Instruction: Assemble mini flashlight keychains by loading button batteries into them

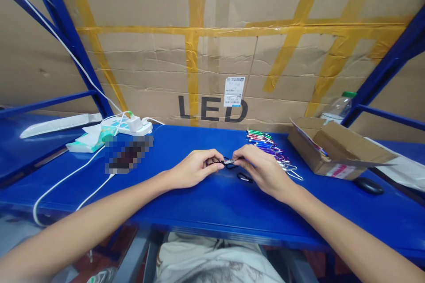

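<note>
A slim black-and-silver stick [227, 162], pen-like with small markings on its silver middle, is held level above the blue table. My left hand [194, 169] is closed, pinching its dark left end between thumb and fingers. My right hand [262, 168] is closed on its right end, and those fingertips hide the tip. A thin black loop shows just behind the stick. Under my right hand lies a black carabiner clip [245, 177]. Beyond that hand is a row of shiny coloured sticks [264, 143] in green, red, blue and purple, with silver clips [292, 170] at the near end.
An open cardboard box [335, 159] stands right, with a black computer mouse [368, 185] before it and a green-capped bottle [341, 105] behind. Left are a pixelated dark object [129, 154], tissues [91, 138], a power strip [136, 127] and white cables. A large taped carton [159, 62] walls the back.
</note>
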`<move>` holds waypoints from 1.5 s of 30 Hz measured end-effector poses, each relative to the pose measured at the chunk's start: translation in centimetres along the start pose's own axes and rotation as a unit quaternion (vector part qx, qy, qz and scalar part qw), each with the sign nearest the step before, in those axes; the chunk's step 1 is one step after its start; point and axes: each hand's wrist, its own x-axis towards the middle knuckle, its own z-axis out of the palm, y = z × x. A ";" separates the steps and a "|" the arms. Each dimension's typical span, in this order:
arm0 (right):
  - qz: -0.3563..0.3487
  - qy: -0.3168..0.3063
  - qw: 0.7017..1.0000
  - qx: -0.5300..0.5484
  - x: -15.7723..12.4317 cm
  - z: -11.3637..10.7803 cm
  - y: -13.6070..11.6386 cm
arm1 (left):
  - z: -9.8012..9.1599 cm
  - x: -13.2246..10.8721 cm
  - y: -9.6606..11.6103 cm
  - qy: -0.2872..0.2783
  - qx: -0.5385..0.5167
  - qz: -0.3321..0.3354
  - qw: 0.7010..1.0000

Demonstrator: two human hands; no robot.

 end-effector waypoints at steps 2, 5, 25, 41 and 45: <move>-0.010 0.002 1.000 -0.002 0.0 0.0 0.0 | 0.1 0.0 -0.1 -0.013 -0.024 -0.014 1.000; -0.015 0.013 1.000 0.006 0.0 0.1 0.1 | 0.3 0.1 -0.3 -0.041 -0.096 -0.058 0.993; 0.320 -0.037 0.878 0.354 0.7 1.4 0.1 | -0.5 -0.3 -1.1 0.071 0.367 0.254 0.892; 0.369 -0.046 0.805 0.463 1.2 1.2 -0.1 | -0.3 -0.1 -1.0 0.120 0.439 0.310 0.835; 0.288 -0.002 0.888 0.359 0.9 1.6 -0.1 | -0.4 -0.2 -1.2 0.089 0.311 0.229 0.918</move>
